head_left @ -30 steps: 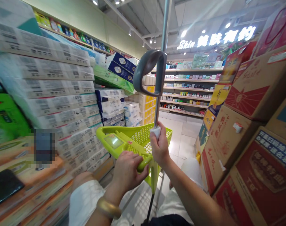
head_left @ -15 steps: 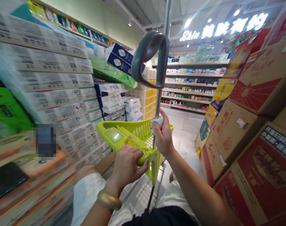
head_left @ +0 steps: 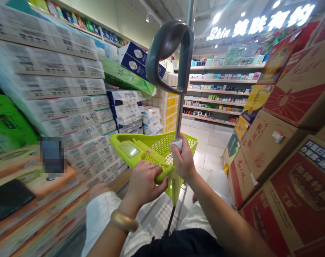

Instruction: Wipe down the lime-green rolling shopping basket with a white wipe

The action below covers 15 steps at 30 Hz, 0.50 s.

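The left hand (head_left: 146, 180) is curled around the near end of the green handle bar (head_left: 165, 174) on a green basket (head_left: 157, 140), its fingers over the top; its palm is out of sight. The right hand (head_left: 185, 159) is closed on a white wad (head_left: 178, 143) pressed to a metal pole (head_left: 179, 117). How far that wad wraps behind, I can't make out. The basket sits just ahead of the person's knees, and the right hand hides part of its inside. Above, a grey loop handle (head_left: 159, 44) is fixed to the pole, whose top is cut off.

Over on the left, a blurred patch (head_left: 52, 155) masks whatever is there; a dark slab (head_left: 11, 198) near it, on orange packs (head_left: 68, 178), runs to the edge of view. The upper right sign (head_left: 259, 23) glares.

For moving, a strip of pale floor (head_left: 205, 139) runs away beyond the basket, narrow, with stacked white packs (head_left: 58, 85) on the left and cartons (head_left: 280, 132) on the right, close by the right knee. Far shelves (head_left: 218, 91) stand across its end.
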Each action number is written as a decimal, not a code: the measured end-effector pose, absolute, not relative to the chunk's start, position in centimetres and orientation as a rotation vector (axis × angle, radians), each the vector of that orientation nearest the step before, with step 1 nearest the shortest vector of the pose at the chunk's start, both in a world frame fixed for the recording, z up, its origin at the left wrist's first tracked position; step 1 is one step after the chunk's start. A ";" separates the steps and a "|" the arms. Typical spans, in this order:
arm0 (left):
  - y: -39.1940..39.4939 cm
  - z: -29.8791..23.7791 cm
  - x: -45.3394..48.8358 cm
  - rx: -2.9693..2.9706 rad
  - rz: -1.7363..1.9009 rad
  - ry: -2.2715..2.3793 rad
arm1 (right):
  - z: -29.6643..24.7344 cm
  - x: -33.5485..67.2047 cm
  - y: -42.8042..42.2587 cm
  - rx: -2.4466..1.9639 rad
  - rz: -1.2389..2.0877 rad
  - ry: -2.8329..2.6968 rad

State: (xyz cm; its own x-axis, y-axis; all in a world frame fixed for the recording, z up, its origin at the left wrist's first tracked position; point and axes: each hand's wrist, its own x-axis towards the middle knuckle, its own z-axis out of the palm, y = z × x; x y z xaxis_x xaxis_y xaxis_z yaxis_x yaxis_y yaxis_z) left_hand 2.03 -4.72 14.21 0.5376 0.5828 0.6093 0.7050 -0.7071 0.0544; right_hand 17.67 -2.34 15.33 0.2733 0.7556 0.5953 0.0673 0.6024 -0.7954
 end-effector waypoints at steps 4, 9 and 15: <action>-4.8 14.2 2.3 -2.580 -0.894 -1.100 | 19.1 17.9 -1.5 -0.730 0.511 -1.210; -4.8 14.1 2.3 -2.559 -0.920 -1.073 | 16.0 17.3 -2.4 -0.798 0.495 -1.190; -4.7 13.8 2.3 -2.521 -0.916 -1.031 | 17.3 17.2 -2.0 -0.665 0.584 -1.115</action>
